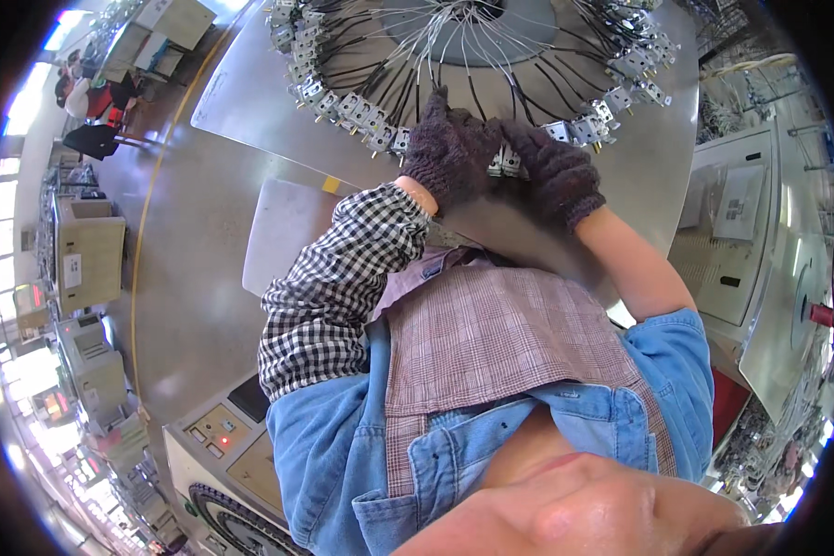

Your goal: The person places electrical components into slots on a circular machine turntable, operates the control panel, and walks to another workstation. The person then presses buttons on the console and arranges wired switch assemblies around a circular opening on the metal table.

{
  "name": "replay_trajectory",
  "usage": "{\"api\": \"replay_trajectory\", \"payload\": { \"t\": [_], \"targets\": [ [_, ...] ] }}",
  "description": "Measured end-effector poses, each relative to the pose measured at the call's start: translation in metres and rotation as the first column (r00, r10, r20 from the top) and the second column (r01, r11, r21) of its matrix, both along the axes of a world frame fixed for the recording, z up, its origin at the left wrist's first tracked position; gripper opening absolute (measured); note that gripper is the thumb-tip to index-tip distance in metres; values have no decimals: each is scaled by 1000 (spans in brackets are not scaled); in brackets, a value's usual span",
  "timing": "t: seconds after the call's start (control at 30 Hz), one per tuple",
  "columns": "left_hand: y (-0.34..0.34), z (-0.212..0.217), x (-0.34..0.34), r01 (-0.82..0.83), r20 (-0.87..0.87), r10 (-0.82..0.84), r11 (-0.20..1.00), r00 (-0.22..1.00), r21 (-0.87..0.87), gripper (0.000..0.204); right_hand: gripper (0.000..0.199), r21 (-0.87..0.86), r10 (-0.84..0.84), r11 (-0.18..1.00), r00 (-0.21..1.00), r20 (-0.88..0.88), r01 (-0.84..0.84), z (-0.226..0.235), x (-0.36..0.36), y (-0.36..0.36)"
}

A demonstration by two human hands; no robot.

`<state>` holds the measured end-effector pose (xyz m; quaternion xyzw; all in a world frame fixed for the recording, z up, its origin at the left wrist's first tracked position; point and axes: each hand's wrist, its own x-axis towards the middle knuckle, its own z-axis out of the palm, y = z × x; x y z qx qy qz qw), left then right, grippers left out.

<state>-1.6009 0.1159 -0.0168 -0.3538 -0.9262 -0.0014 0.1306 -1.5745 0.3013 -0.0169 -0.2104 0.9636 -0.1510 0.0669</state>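
Both hands wear dark knitted gloves and meet at the near side of a ring of small silver metal parts with black cables. My left hand (449,148) is closed, its fingers curled against a silver metal part (506,165) and one finger reaching up beside the cables. From the other side my right hand (556,171) is closed on the same part, fingertips pressed together near its top. The fingers hide the part's upper end. Neighbouring metal parts (361,113) stand close by on the left, and more metal parts (593,122) on the right.
Pale wires fan out from a round grey hub (473,32) on the shiny metal table (250,97). A smaller metal plate (287,236) juts out at the left. A control box (218,431) sits at lower left, and a beige cabinet (727,241) stands at the right.
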Motion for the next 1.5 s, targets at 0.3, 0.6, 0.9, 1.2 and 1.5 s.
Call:
{"api": "replay_trajectory", "payload": {
  "t": [0.3,0.6,0.9,1.2,1.5],
  "targets": [
    [-7,-8,-18,111,109,-119,991,987,73,36,81,-215,174,963,984,45,-160,-54,-37,26],
    [-11,9,-8,-7,254,39,992,966,-128,63,82,-343,-56,910,886,461,235,80,-10,36],
    [45,23,17,21,116,-30,997,993,77,77,82,-2,288,954,919,-268,-300,-18,-54,88],
    [55,4,17,-202,225,187,979,956,43,42,60,150,298,947,951,-82,-284,11,-62,84],
    [66,23,12,-326,453,245,939,857,108,57,62,-735,164,678,978,129,-16,-20,-46,73]
  ]
}}
